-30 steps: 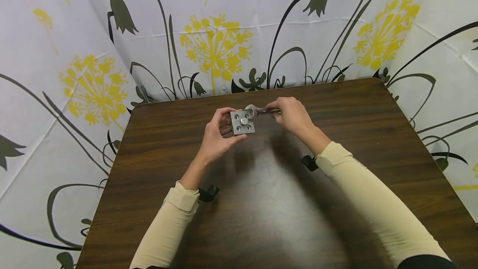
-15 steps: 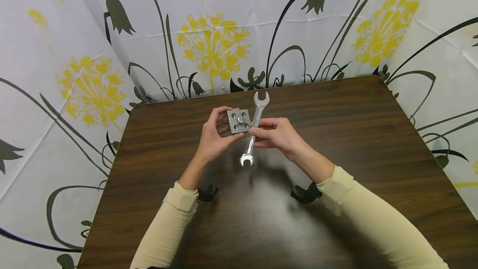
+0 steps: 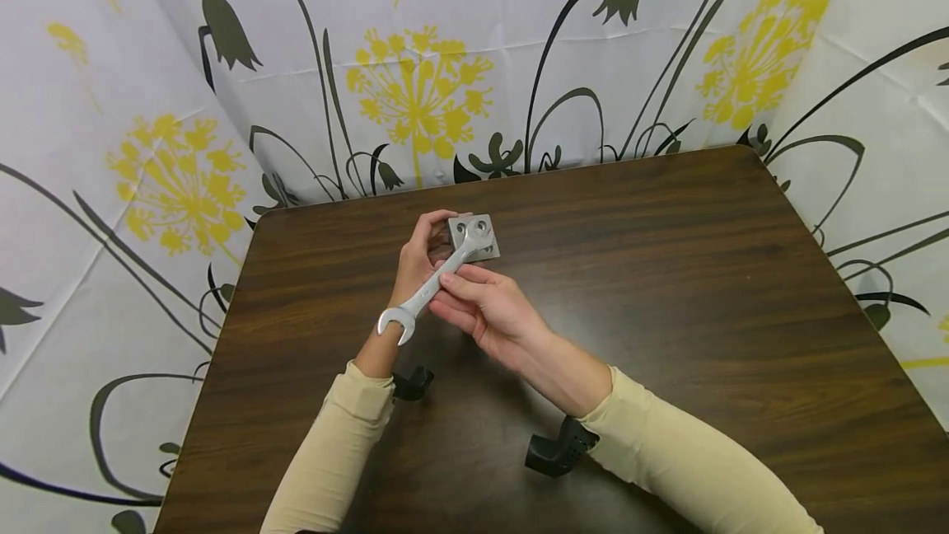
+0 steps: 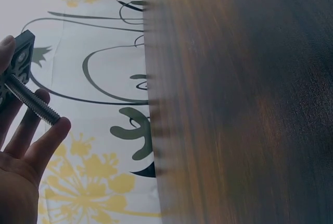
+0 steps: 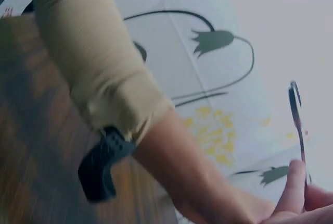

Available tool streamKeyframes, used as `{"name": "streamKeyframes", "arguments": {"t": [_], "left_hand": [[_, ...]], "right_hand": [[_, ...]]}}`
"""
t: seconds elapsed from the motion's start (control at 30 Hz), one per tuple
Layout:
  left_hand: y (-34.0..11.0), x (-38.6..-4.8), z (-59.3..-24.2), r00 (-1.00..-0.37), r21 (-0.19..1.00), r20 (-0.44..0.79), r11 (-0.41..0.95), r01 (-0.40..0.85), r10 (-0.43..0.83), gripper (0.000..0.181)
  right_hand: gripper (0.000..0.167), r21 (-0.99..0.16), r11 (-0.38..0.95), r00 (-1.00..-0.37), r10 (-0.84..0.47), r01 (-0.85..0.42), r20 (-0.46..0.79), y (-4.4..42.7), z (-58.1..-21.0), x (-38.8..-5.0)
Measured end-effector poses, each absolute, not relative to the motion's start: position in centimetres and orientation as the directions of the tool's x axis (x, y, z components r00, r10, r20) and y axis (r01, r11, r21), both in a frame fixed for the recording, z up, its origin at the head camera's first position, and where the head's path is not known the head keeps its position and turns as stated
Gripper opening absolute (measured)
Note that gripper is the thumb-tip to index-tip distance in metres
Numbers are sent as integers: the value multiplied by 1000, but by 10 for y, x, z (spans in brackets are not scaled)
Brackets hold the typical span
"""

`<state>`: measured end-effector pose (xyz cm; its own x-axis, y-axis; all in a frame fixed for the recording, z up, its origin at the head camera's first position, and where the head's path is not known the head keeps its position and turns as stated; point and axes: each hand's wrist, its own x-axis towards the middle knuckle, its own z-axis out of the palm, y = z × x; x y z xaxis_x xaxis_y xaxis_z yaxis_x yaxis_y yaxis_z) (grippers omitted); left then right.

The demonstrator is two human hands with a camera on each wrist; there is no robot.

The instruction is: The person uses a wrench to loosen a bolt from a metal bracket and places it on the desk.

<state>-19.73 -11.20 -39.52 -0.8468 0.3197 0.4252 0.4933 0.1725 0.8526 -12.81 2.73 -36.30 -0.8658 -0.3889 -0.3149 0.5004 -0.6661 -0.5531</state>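
My left hand (image 3: 417,272) holds a square grey metal plate (image 3: 493,253) with corner holes by its edges, above the table. In the left wrist view a long threaded bolt (image 4: 36,103) sticks out of the plate's underside, one fingertip at its end. My right hand (image 3: 498,313) pinches a silver double open-end wrench (image 3: 432,285) mid-shaft between thumb and fingers. The wrench's upper end lies over the plate's middle and hides the bolt head; whether it fits round the head I cannot tell. Its other end points down-left, over the left wrist.
A dark wood-grain table (image 3: 667,270) spreads below both hands. Behind it hangs a white curtain (image 3: 296,105) with yellow and grey flowers. A black wrist mount (image 3: 563,445) juts from the right wrist, and another mount (image 3: 413,384) from the left.
The right hand has turned the wrench and brought it left and down, its upper end now over the plate's middle. The left hand and plate have hardly moved.
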Motion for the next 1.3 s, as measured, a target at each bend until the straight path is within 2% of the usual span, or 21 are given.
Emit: {"name": "streamKeyframes", "arguments": {"t": [0.13,0.33,0.43,0.8,1.07,1.3], "left_hand": [[-109,-195,-392,-843,840,440,189,508,311,59],[-104,-191,-388,-808,800,503,190,570,305,65],[-102,-190,-388,-804,789,521,199,582,287,65],[-101,-193,-392,-797,806,540,109,582,270,68],[-104,-193,-396,-815,819,518,124,560,261,69],[-105,-194,-399,-831,835,486,138,533,270,69]], "right_hand": [[36,-522,-712,-882,-346,469,-320,15,-362,-126],[15,-508,-729,-882,-305,459,-359,4,-364,-127],[11,-507,-735,-886,-296,450,-357,-1,-363,-128],[15,-479,-772,-898,-269,417,-349,-11,-360,-131],[11,-485,-757,-890,-286,437,-355,-11,-364,-131],[31,-508,-724,-872,-280,466,-401,-7,-373,-126]]}}
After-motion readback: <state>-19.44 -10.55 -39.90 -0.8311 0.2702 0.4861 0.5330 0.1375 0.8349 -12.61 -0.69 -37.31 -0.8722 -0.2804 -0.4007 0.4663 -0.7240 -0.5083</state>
